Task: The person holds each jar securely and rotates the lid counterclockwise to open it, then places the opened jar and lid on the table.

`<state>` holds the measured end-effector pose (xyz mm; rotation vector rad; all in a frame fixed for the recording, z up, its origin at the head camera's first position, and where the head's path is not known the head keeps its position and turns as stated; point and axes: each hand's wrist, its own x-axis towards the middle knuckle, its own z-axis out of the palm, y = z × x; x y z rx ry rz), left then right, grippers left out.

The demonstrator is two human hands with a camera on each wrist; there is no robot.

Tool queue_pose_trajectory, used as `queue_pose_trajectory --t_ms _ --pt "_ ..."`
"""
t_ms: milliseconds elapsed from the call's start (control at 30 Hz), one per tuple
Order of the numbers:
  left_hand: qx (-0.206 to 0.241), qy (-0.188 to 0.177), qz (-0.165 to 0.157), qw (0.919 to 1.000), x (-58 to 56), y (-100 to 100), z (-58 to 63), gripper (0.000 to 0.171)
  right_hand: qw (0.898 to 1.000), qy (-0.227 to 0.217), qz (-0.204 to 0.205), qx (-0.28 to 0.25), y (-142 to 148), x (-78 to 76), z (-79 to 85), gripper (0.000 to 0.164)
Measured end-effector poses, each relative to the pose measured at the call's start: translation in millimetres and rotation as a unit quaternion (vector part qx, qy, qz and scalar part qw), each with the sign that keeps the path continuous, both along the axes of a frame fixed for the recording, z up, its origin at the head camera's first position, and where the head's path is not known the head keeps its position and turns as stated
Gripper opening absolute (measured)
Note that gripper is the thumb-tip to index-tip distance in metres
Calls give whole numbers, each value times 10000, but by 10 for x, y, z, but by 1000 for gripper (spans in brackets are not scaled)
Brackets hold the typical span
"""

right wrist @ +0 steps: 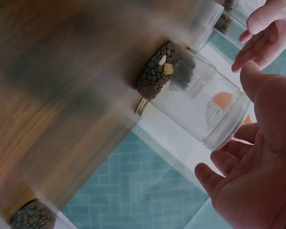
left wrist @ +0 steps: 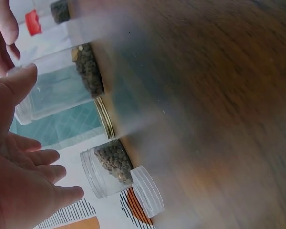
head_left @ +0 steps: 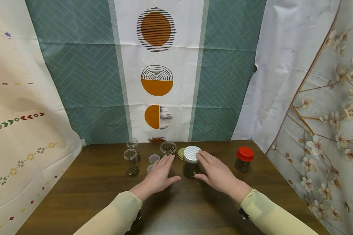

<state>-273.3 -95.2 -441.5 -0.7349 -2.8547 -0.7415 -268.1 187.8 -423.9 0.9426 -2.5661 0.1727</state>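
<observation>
A clear jar [right wrist: 195, 95] with dark pebble-like bits and a few pale pieces in its bottom stands upright near the table's middle. A white patterned disc [head_left: 192, 152] covers its top. My right hand [head_left: 219, 171] is at the jar's right side, fingers extended and fingertips right at the rim. To the left, my left hand [head_left: 161, 176] is held apart from that jar, with its fingers loosely straight and nothing in them. Beyond the left fingertips is a shorter clear jar [head_left: 168, 148] of dark bits. A gold lid [head_left: 181, 153] lies behind the covered jar.
Two narrow clear jars [head_left: 131, 160] stand at the left on the brown table [head_left: 97, 182]. Small translucent lids [head_left: 154, 158] lie near them, one partly behind my left hand. A red-lidded jar [head_left: 244, 159] stands at the right. Patterned cloth [head_left: 159, 98] hangs behind the table.
</observation>
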Motion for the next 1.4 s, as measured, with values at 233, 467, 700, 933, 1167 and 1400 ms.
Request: queue_pose_trajectory --t_ms 233,467,700,933,1167,1400 --pt "109 -40 -17 9999 -18 -61 -24 92 9999 -10 168 -29 -116 59 4 86" --pt "315 -316 73 9990 -59 -129 -86 94 9996 -87 281 -5 -214 115 5 86" --pt "527 -450 149 9975 -55 -178 -96 96 9989 51 470 43 -293 147 30 86" --pt "724 -476 141 9961 -23 -229 -118 98 9979 27 617 193 -378 193 37 85" --pt "860 -364 -13 9956 -32 -242 -164 98 9975 10 698 85 -461 207 33 86" --pt "964 -645 239 9930 -39 -247 -182 98 9964 -271 806 -36 -527 216 41 85"
